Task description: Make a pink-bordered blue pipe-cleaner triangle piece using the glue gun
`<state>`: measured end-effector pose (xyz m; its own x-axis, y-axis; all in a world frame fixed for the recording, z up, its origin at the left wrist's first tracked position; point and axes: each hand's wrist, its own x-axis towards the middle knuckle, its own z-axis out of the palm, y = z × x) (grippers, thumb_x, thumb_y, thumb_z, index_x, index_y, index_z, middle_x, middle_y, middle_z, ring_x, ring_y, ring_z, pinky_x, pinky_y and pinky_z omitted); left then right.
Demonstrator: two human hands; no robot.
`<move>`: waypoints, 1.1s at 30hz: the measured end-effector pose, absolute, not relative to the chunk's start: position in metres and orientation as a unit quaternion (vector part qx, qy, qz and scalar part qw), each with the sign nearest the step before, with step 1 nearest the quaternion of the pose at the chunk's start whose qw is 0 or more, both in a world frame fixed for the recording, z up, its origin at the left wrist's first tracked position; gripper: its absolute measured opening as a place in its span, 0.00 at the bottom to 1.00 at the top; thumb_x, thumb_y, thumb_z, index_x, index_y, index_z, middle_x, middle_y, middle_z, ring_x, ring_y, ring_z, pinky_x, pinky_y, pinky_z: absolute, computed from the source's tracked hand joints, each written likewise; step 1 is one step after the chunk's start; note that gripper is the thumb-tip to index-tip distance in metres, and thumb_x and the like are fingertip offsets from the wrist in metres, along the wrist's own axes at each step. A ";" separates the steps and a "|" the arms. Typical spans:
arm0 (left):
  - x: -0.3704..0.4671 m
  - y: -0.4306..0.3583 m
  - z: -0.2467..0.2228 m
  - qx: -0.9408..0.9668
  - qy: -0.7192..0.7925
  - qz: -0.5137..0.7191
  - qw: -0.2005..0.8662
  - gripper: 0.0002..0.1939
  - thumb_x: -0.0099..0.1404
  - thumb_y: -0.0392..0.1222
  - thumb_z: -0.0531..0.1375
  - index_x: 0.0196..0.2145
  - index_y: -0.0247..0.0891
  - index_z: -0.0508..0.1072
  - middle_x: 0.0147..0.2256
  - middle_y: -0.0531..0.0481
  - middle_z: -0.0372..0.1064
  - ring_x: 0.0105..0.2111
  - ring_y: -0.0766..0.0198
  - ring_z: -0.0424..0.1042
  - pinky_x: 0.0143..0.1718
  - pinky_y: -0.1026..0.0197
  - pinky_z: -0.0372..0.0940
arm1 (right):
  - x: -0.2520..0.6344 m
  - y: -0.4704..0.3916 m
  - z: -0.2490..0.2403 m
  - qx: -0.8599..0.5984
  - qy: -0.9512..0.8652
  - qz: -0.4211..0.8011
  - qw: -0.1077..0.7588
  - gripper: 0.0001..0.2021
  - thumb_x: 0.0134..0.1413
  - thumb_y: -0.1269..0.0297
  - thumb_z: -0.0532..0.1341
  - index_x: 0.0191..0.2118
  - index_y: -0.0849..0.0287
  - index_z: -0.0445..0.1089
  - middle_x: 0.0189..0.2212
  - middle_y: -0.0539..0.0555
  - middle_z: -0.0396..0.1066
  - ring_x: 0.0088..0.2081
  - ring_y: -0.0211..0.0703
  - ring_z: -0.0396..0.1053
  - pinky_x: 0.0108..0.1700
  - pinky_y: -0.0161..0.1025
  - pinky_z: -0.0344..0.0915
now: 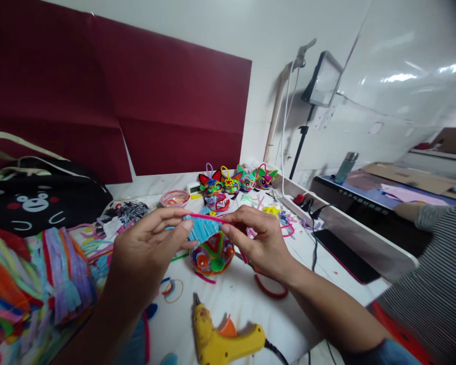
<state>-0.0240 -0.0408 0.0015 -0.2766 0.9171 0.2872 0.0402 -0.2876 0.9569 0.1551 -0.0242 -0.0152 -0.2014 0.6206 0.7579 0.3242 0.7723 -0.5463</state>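
Between my two hands is a light blue pleated piece (204,229) with a pink pipe cleaner (201,217) along its top edge. My left hand (152,243) pinches the left end of it, thumb in front. The right end is pinched by thumb and fingers of my right hand (260,243). Just below and behind the piece, a colourful round craft head (213,256) with orange and green discs rests on the table, its top partly hidden. A yellow glue gun (228,342) lies nearest me.
Several small decorated animal heads (230,183) stand at the back beside a round pink-rimmed container (175,198). Bundles of coloured strips (41,284) and a black bag (34,197) fill the left. A phone (345,256) lies right, near cables. A person in a striped sleeve (433,268) is at far right.
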 end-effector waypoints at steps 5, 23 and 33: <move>-0.027 -0.039 0.000 0.504 0.481 0.629 0.346 0.13 0.49 0.43 0.69 0.33 0.38 0.77 0.28 0.52 0.74 0.25 0.63 0.76 0.26 0.66 0.75 | 0.155 -0.023 -0.016 -0.316 -0.762 0.140 0.548 0.04 0.58 0.68 0.62 0.36 0.59 0.75 0.26 0.51 0.70 0.27 0.35 0.65 0.29 0.35 0.61; -0.031 -0.035 0.000 0.486 0.477 0.641 0.355 0.15 0.47 0.44 0.70 0.34 0.37 0.76 0.29 0.52 0.76 0.25 0.62 0.76 0.26 0.65 0.75 | 0.150 -0.019 -0.017 -0.303 -0.765 0.103 0.559 0.05 0.58 0.69 0.62 0.38 0.59 0.76 0.26 0.51 0.71 0.28 0.36 0.66 0.32 0.36 0.63; -0.046 -0.029 0.003 0.481 0.478 0.651 0.341 0.16 0.49 0.45 0.69 0.36 0.38 0.76 0.30 0.54 0.74 0.29 0.62 0.76 0.28 0.65 0.75 | 0.135 -0.009 -0.006 -0.293 -0.761 0.120 0.566 0.06 0.57 0.69 0.62 0.38 0.59 0.77 0.26 0.51 0.71 0.28 0.36 0.66 0.32 0.36 0.63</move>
<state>-0.0458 -0.0290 0.0031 -0.3056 0.9037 0.3000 0.0162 -0.3101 0.9506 0.1353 -0.0089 -0.0060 -0.1873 0.5816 0.7916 0.3090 0.7999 -0.5145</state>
